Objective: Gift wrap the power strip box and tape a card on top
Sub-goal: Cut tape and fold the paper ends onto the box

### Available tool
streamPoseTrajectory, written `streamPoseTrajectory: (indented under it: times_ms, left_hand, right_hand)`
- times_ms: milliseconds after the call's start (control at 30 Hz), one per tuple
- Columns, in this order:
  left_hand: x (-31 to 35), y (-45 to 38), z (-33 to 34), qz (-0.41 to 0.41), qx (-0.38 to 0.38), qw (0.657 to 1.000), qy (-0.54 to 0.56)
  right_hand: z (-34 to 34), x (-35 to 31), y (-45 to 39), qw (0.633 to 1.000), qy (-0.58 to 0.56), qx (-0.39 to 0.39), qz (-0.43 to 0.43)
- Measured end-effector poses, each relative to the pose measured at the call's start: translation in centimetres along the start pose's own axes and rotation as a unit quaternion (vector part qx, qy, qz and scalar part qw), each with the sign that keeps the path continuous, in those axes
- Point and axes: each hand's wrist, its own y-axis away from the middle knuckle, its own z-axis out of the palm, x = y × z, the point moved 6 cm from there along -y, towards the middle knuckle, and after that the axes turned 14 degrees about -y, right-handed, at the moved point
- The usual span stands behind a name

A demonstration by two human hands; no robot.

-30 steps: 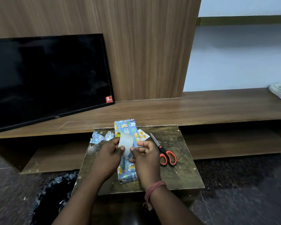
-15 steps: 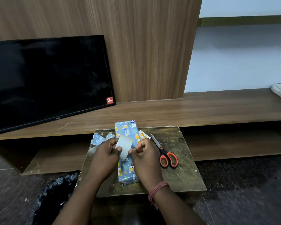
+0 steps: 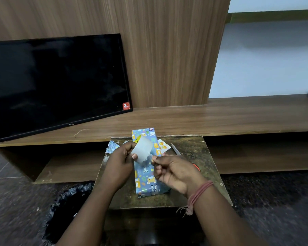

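The wrapped box (image 3: 146, 167), covered in blue patterned paper with small cartoon figures, lies lengthwise on the small dark table (image 3: 199, 157), its far end pointing toward the wooden shelf (image 3: 220, 116). Both hands are raised just above it. The left hand (image 3: 118, 166) grips a roll of clear tape (image 3: 142, 151), fingers curled round its side. The right hand (image 3: 174, 172) pinches something between thumb and forefinger right beside the roll; it looks like the loose end of the tape, though the strip itself is too faint to make out clearly. A reddish thread band (image 3: 198, 194) circles the right wrist.

A card (image 3: 163, 146) with orange marks lies on the table just beside the box's far right edge, partly tucked under it. Scissors (image 3: 176, 150) lie to the right of the box; 1 blade tip and a bit of orange handle show past the right hand. Scraps of wrapping paper (image 3: 112, 147) sit at the table's far left corner. A black plastic bag (image 3: 68, 197) lies on the floor to the left of the table. A dark television (image 3: 57, 82) leans on the shelf against the wood panel.
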Motion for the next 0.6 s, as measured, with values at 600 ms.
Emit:
streamPoseTrajectory:
  times_ms: [600]
  left_hand:
    - [0.9, 0.9, 0.4, -0.039, 0.159, 0.986, 0.017]
  right_hand:
    - [1.4, 1.3, 0.3, 0.993, -0.012, -0.076, 0.085]
